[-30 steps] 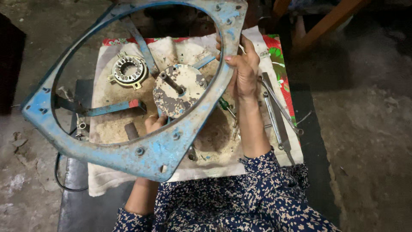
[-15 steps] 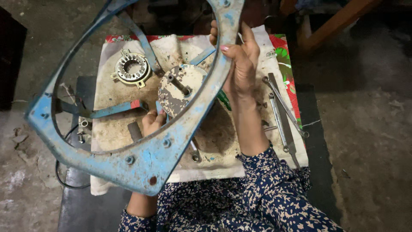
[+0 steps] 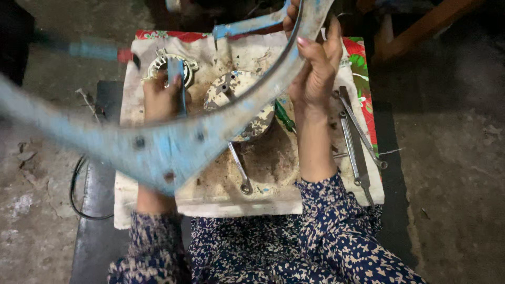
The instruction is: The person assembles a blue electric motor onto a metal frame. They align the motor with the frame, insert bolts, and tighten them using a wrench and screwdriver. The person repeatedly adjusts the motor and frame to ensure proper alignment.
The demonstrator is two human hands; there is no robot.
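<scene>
Both hands grip blue fan frame (image 3: 173, 142): right hand (image 3: 315, 68) on rim, left hand (image 3: 160, 97) on spoke (blurred), tilted above cloth-covered table (image 3: 326, 197).

Painted metal, blue and matt, chipped to bare patches: the fan frame (image 3: 173, 147) gripped in both hands. Just below that grip, a round motor plate (image 3: 239, 102) of dull metal, rust-mottled. Smooth, faintly shiny steel beside the right hand (image 3: 315, 68): the wrenches (image 3: 357, 137). Underneath, soiled off-white cloth (image 3: 221, 202), rough and stained brown. Soft printed fabric on the sleeves (image 3: 336, 231).
</scene>
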